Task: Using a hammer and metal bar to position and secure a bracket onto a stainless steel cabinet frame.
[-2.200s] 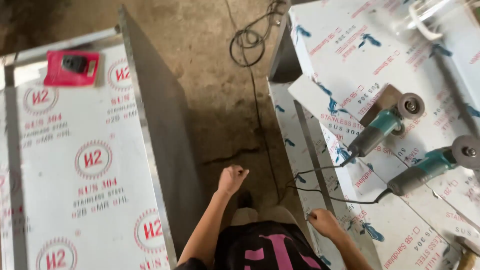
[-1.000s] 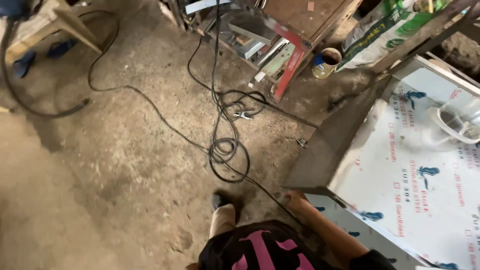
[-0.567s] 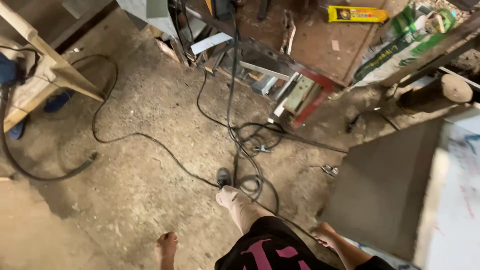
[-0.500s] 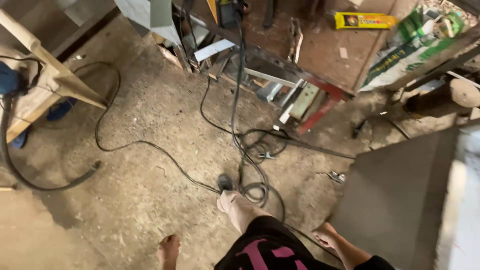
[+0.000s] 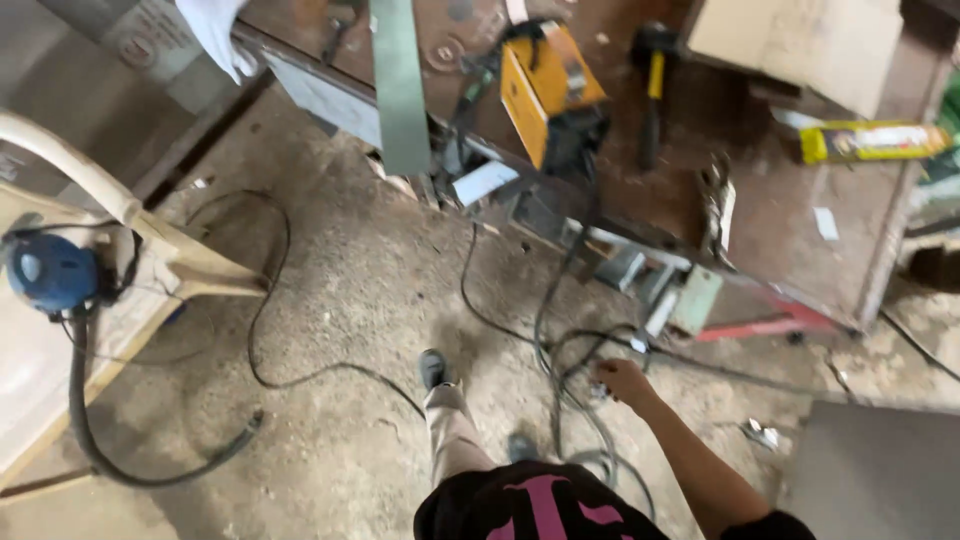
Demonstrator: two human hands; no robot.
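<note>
Right hand (image 5: 622,380) hangs loosely curled, holding nothing, above tangled black cables (image 5: 570,370) on the floor (image 5: 340,300), near the rusty counter (image 5: 780,200); left hand is out of view.

One hand (image 5: 622,381) over the cable tangle (image 5: 575,400), one yellow welding machine (image 5: 550,90) on the rusty workbench (image 5: 760,200), one hammer (image 5: 652,85) beside that machine, one yellow box (image 5: 872,142), one blue power tool (image 5: 52,272), two shoes (image 5: 433,368)

Person seen from above: black shirt (image 5: 535,510) with a bold pink printed shape across the front. Light beige trouser leg (image 5: 452,435). Dark grey shoe (image 5: 432,368) on the forward foot. Right arm (image 5: 690,460) bare, no sleeve showing; right hand (image 5: 622,380) ungloved.
</note>
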